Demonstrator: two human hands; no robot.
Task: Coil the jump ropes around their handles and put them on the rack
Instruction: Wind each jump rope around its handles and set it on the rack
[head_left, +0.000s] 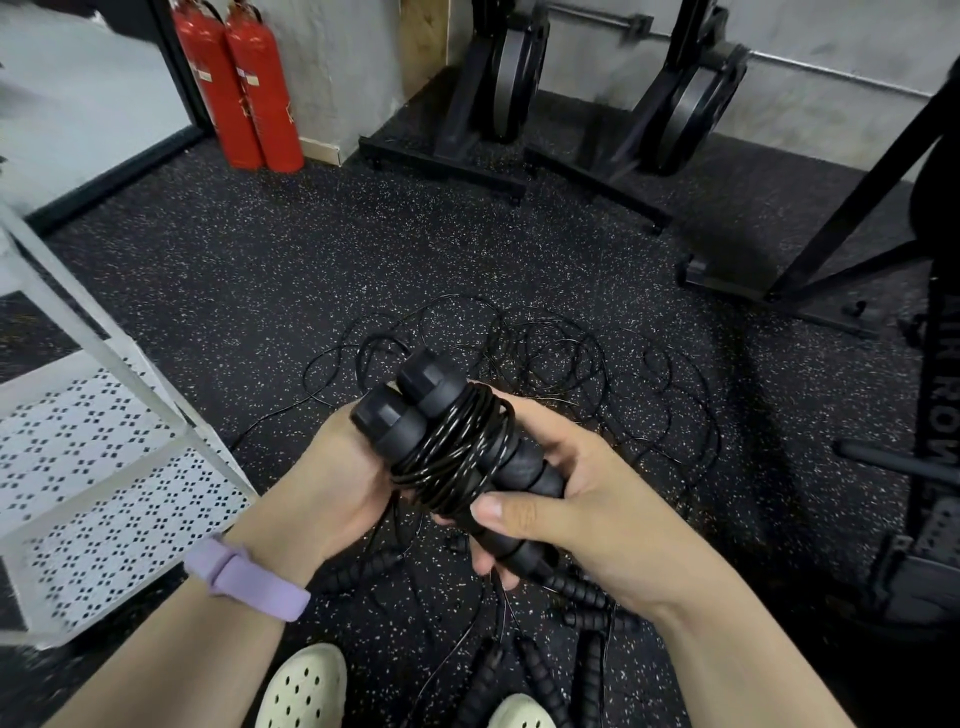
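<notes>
Black jump rope coiled glossy round paired ribbed handles, left hand cupped them, right hand gripped their lower ends

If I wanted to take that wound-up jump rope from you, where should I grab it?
Probably by the two handle caps, coming from above and the far side. They stick up bare past the coil, while the left hand and right hand cover the lower handles. Pinching both together should keep the coil from slipping.

You can read white vertical lettering "ROW" on black upright machine at far right edge; letters above it cut off, unclear. Fire extinguisher labels too blurred for you to read.
</notes>
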